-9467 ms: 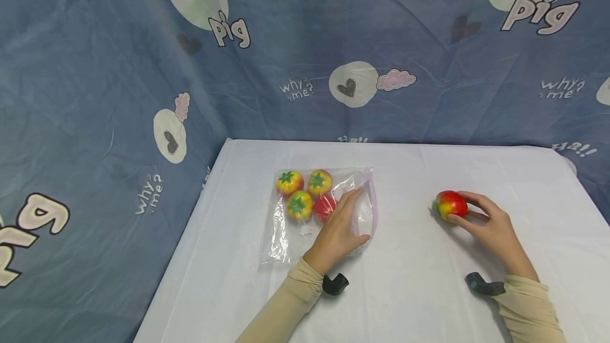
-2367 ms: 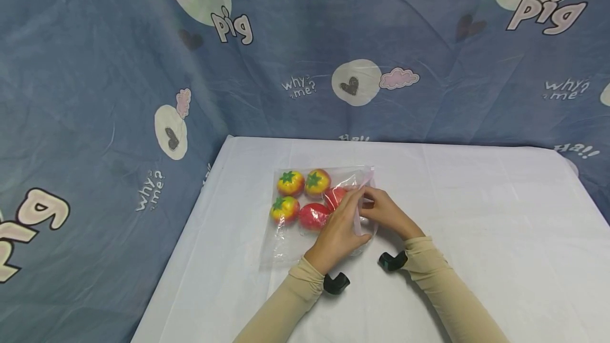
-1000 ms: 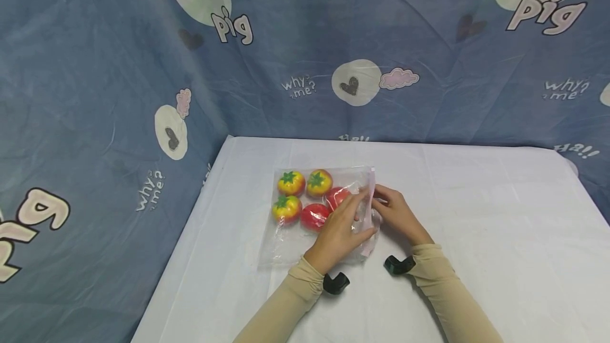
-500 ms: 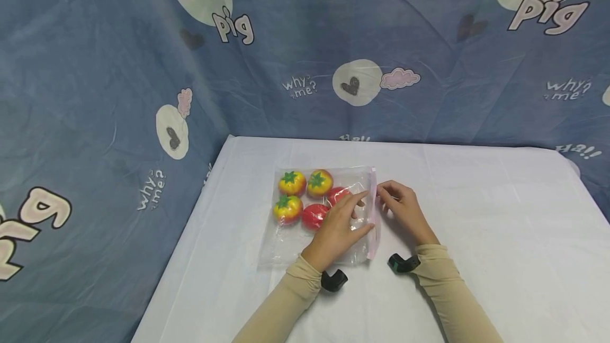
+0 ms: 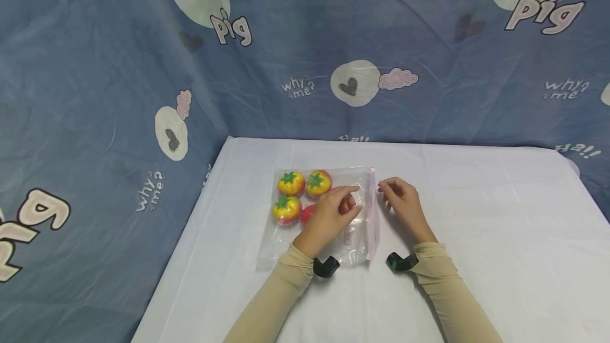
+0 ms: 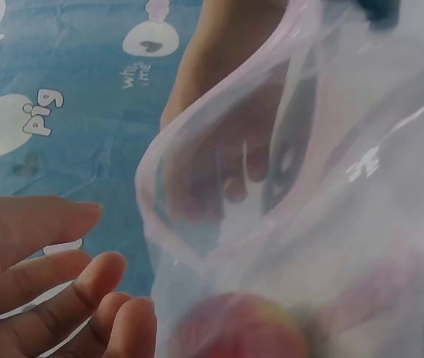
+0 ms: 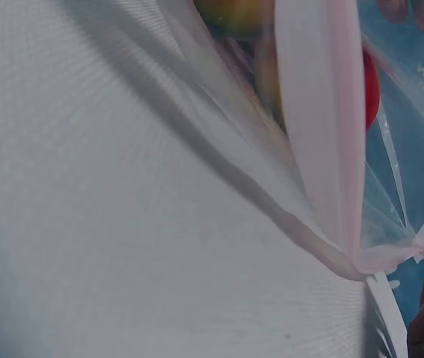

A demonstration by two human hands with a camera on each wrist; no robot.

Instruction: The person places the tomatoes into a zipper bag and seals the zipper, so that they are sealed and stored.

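A clear zip bag (image 5: 281, 250) with a pink seal along its right side lies on the table. Inside it are several red-and-yellow toy fruits (image 5: 287, 210) with green star-shaped leaves; some are partly covered by my left hand (image 5: 325, 217). That hand hovers over the bag, thumb and fingers apart, holding nothing. Just right of the bag's mouth is my right hand (image 5: 405, 206), its fingers loosely bent with nothing visible in them. In the left wrist view the pink-edged mouth (image 6: 148, 175) gapes. The right wrist view shows the pink seal (image 7: 339, 134) close up.
A white cloth covers the table (image 5: 500, 216). Behind and to the left hangs a blue printed curtain (image 5: 276, 25). Each wrist carries a small black camera mount, such as the left mount (image 5: 326, 267).
The fruit that my right hand held at the right now lies in the bag. My right hand has withdrawn from the mouth; my left hand has shifted left, away from the seal.
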